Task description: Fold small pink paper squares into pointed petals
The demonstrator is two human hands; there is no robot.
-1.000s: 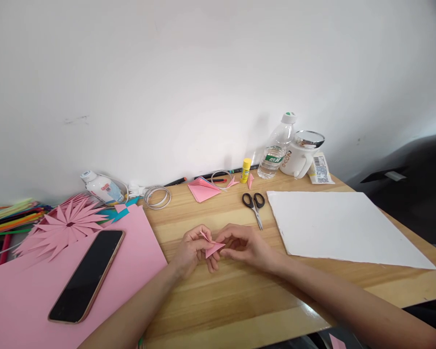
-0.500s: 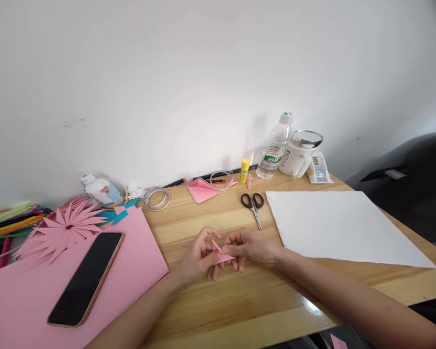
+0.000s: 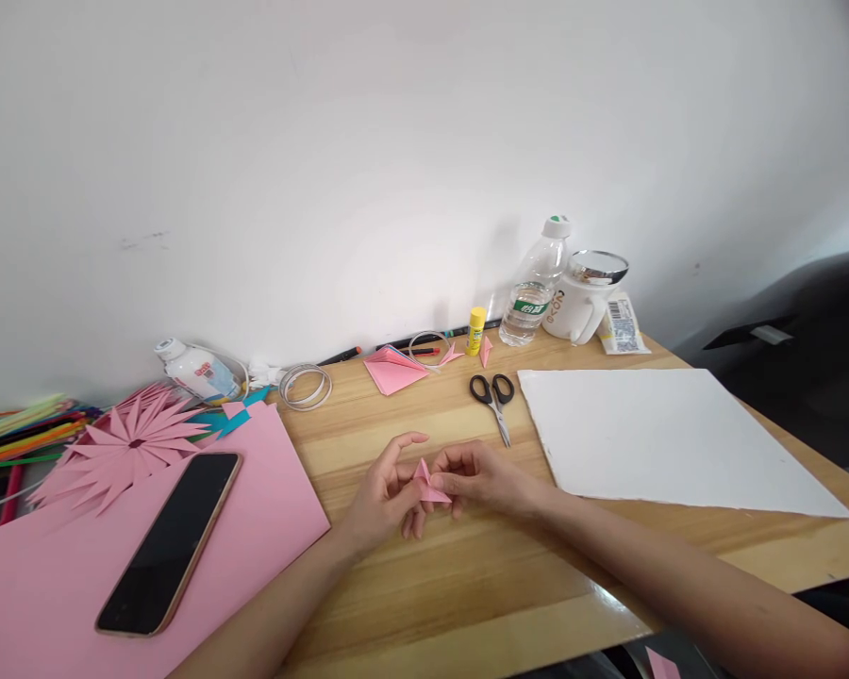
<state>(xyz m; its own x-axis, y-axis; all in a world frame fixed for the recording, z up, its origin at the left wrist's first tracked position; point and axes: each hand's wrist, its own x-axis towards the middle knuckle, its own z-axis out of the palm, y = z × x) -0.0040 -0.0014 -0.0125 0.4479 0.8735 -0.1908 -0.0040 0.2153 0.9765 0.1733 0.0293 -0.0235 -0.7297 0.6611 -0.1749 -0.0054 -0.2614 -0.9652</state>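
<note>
Between both hands is a small folded pink paper piece (image 3: 430, 485), with one point up and another towards the right. My left hand (image 3: 391, 495) pinches its left side with the thumb, the forefinger raised and curved above. My right hand (image 3: 477, 477) grips the paper's right side between thumb and fingers. Black-handled scissors (image 3: 495, 404) lie just beyond my right hand. Behind the hands, near the wall, are a stack of folded pink paper (image 3: 394, 370), a yellow glue stick (image 3: 475, 332) and two small folded pink pieces.
A phone (image 3: 170, 542) lies on pink sheets (image 3: 269, 490) at left, beside a pink paper flower (image 3: 131, 443) and a white bottle (image 3: 202, 371). Tape rings (image 3: 306, 388) are behind. At right are a white board (image 3: 665, 438), water bottle (image 3: 534, 288), mug (image 3: 578, 302) and packet (image 3: 623, 325).
The pink piece has turned so its upper point stands more upright. My left forefinger has lifted and straightened a little, and the right fingers have shifted slightly on the paper.
</note>
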